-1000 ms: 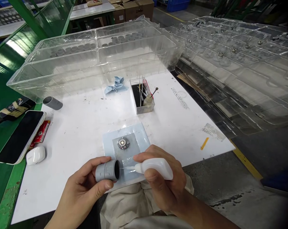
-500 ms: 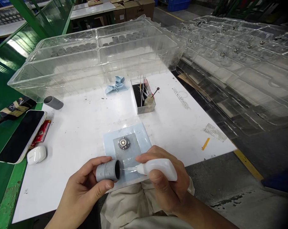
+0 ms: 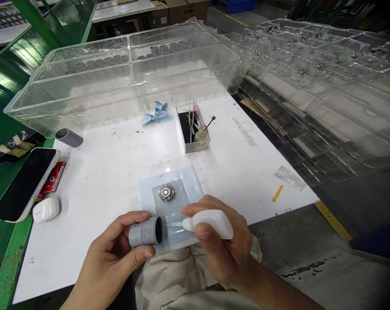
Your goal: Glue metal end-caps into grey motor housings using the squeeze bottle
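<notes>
My left hand [image 3: 112,260] is closed around a short grey plastic tube [image 3: 145,232], held sideways with its open end facing right. My right hand [image 3: 219,252] grips a small white squeeze bottle [image 3: 211,223]; its thin nozzle points left and reaches the tube's open mouth. Both are over the near edge of the white table [image 3: 117,172]. Just beyond them a small round metal part [image 3: 167,193] lies on a grey square set on a pale blue sheet [image 3: 182,178].
A clear box [image 3: 195,131] with sticks and a small jar stands mid-table, a blue rag [image 3: 156,113] behind it. Large clear plastic trays [image 3: 127,73] fill the back; more trays [image 3: 327,82] lie at the right. Another grey tube [image 3: 69,137], a phone [image 3: 22,183] and a white earbud case [image 3: 45,209] sit left.
Both hands keep the same hold, with the nozzle at the tube's mouth. The view has shifted slightly; the hands have barely moved.
</notes>
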Action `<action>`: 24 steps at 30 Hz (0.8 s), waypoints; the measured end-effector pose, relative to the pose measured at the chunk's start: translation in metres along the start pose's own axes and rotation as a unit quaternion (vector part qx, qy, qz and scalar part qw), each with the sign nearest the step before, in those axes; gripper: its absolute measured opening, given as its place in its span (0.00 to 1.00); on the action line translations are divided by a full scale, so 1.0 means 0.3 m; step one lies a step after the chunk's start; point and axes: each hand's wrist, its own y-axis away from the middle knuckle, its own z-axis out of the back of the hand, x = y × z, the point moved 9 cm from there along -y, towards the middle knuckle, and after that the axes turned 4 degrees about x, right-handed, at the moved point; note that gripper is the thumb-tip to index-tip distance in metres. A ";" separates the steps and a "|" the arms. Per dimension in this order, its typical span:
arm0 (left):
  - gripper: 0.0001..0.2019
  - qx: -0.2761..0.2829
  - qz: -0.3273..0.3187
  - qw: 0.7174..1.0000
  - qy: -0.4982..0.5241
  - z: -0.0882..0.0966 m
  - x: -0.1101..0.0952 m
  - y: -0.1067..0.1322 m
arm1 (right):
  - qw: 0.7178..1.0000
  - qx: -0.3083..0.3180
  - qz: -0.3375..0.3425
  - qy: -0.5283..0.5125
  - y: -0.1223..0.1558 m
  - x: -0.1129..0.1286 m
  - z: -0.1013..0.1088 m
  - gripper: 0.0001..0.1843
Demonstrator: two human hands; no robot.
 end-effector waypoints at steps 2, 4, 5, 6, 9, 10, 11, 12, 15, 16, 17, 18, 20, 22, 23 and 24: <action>0.20 0.006 -0.004 1.000 -0.004 -0.001 0.001 0.001 | 1.000 0.001 -0.007 0.001 -0.001 -0.003 -0.001 0.16; 0.20 0.025 -0.015 0.999 -0.014 -0.004 0.006 -0.001 | 1.000 0.003 -0.006 0.004 -0.001 -0.002 -0.002 0.17; 0.20 0.031 -0.020 0.999 -0.018 -0.003 0.010 -0.002 | 1.000 0.004 -0.004 0.004 -0.001 -0.001 -0.002 0.17; 0.19 0.035 -0.025 0.999 -0.022 -0.001 0.013 -0.003 | 1.000 0.004 -0.002 0.003 -0.001 0.001 -0.001 0.17; 0.19 0.034 -0.026 0.999 -0.023 0.007 0.021 -0.007 | 1.000 0.006 -0.002 -0.004 -0.002 0.004 0.002 0.17; 0.19 0.033 -0.026 0.999 -0.023 0.007 0.021 -0.008 | 1.000 0.011 -0.009 -0.009 -0.001 0.000 0.001 0.17; 0.19 0.031 -0.027 0.999 -0.022 0.007 0.019 -0.009 | 1.000 0.016 -0.021 -0.017 0.001 -0.007 0.000 0.18; 0.19 0.028 -0.027 0.999 -0.021 0.007 0.017 -0.008 | 0.999 0.021 -0.037 -0.029 0.005 -0.018 -0.001 0.18; 0.18 0.024 -0.042 0.999 -0.020 0.006 0.004 -0.003 | 0.991 0.007 -0.098 -0.091 0.030 -0.069 0.008 0.17; 0.18 0.019 -0.044 0.999 -0.019 0.006 0.002 -0.001 | 0.986 -0.007 -0.117 -0.115 0.040 -0.087 0.014 0.17; 0.17 0.015 -0.044 0.999 -0.015 0.007 0.002 0.001 | 0.982 -0.020 -0.132 -0.136 0.051 -0.104 0.019 0.17; 0.17 0.013 -0.047 0.999 -0.009 0.005 0.000 0.002 | 0.978 -0.032 -0.143 -0.149 0.060 -0.117 0.024 0.16; 0.16 0.017 -0.065 0.998 0.002 0.000 -0.009 0.003 | 0.977 -0.043 -0.148 -0.150 0.068 -0.126 0.029 0.16; 0.15 0.034 -0.100 0.994 0.003 -0.010 -0.028 0.004 | 0.983 -0.040 -0.130 -0.123 0.064 -0.115 0.030 0.15; 0.14 0.043 -0.116 0.992 0.000 -0.014 -0.036 0.006 | 0.987 -0.035 -0.115 -0.106 0.058 -0.102 0.030 0.14; 0.12 0.047 -0.125 0.991 -0.004 -0.015 -0.042 0.007 | 0.991 -0.030 -0.096 -0.090 0.051 -0.086 0.028 0.14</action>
